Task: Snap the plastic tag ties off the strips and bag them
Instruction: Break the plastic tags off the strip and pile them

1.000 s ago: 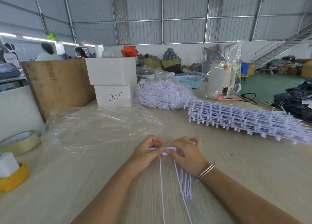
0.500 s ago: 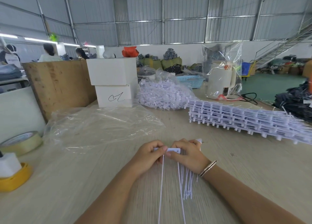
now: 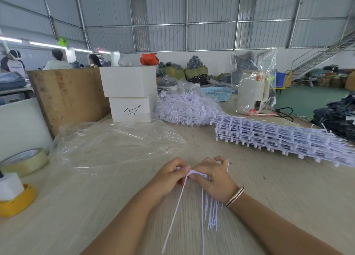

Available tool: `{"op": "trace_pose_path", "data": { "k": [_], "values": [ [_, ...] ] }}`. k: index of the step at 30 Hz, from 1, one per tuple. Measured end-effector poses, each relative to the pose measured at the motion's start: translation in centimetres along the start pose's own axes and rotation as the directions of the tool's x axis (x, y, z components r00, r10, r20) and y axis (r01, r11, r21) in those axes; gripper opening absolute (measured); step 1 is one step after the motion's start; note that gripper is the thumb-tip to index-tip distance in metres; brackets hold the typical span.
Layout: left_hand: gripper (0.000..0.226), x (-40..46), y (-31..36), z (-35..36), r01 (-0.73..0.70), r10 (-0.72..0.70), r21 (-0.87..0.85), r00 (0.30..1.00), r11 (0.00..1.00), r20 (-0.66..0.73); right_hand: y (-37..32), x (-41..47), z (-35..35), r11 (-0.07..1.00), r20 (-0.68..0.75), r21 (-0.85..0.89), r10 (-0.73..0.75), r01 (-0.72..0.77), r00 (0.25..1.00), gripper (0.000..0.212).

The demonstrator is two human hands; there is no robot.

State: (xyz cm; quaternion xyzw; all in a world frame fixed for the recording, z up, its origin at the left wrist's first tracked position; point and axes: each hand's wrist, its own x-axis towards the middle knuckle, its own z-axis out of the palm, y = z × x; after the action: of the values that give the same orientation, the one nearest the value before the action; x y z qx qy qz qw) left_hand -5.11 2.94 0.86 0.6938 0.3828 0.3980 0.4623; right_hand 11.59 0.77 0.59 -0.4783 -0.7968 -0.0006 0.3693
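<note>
My left hand (image 3: 170,175) and my right hand (image 3: 213,178) meet over the wooden table (image 3: 96,206), both pinching a short white strip of tag ties (image 3: 197,173). One long white tie (image 3: 175,214) hangs from under my left thumb, slanting down to the left. A bundle of loose white ties (image 3: 211,212) hangs below my right hand. A stack of full white strips (image 3: 278,137) lies to the right. A clear plastic bag (image 3: 115,143) lies flat beyond my left hand. Another bag filled with ties (image 3: 186,108) sits behind it.
Two stacked white boxes (image 3: 130,93) and a wooden board (image 3: 67,97) stand at the back left. A tape roll (image 3: 24,161) and a yellow dispenser (image 3: 17,201) sit at the left edge. A bagged white kettle (image 3: 251,91) and blue basket (image 3: 218,93) stand behind.
My left hand has pulled one tie sideways, so it now slants left, away from the bundle. Both hands sit slightly lower and closer to me.
</note>
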Motion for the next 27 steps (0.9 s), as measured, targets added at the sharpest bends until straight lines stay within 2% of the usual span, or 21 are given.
{"op": "trace_pose_path", "data": {
  "k": [3, 8, 10, 13, 14, 17, 22, 25, 27],
  "values": [
    [0.025, 0.2, -0.1, -0.1, 0.045, -0.045, -0.033, 0.999, 0.998, -0.017, 0.0, -0.1, 0.2, 0.994, -0.033, -0.091, -0.056, 0.053, 0.998, 0.025],
    [0.035, 0.1, -0.4, -0.3, 0.078, -0.08, -0.105, 0.997, 0.991, -0.01, -0.1, -0.1, 0.3, 0.994, -0.049, -0.084, -0.069, 0.065, 0.996, 0.026],
    [0.031, 0.2, -0.3, -0.5, 0.074, -0.081, -0.207, 0.996, 0.976, -0.03, -0.1, -0.1, 0.3, 0.998, -0.054, -0.029, -0.056, 0.055, 0.997, 0.026],
    [0.013, 0.6, -0.3, -1.3, 0.066, -0.143, -0.562, 0.985, 0.825, -0.094, 0.2, 0.0, -0.2, 0.983, -0.137, 0.169, 0.089, -0.066, 0.987, 0.024],
    [0.013, 0.6, -0.3, -1.5, 0.061, -0.148, -0.591, 0.984, 0.804, -0.1, 0.3, 0.1, -0.4, 0.97, -0.157, 0.221, 0.136, -0.099, 0.978, 0.025],
    [0.019, 0.7, -0.4, -1.2, 0.047, -0.143, -0.563, 0.981, 0.825, -0.128, 0.1, 0.3, -0.7, 0.951, -0.165, 0.274, 0.194, -0.144, 0.967, 0.022],
    [0.021, 0.7, -0.3, -1.2, 0.043, -0.164, -0.631, 0.977, 0.775, -0.135, 1.0, 0.5, -0.2, 0.945, -0.192, 0.169, 0.31, -0.28, 0.931, 0.019],
    [0.023, 0.6, -0.3, -1.1, 0.032, -0.148, -0.627, 0.98, 0.778, -0.133, 2.0, 0.7, -0.2, 0.889, -0.158, -0.108, 0.427, -0.446, 0.89, 0.039],
    [0.022, 0.5, -0.3, -1.0, 0.028, -0.132, -0.597, 0.982, 0.801, -0.132, 2.7, 0.8, 0.0, 0.842, -0.118, -0.211, 0.482, -0.497, 0.868, 0.033]
  ]
}}
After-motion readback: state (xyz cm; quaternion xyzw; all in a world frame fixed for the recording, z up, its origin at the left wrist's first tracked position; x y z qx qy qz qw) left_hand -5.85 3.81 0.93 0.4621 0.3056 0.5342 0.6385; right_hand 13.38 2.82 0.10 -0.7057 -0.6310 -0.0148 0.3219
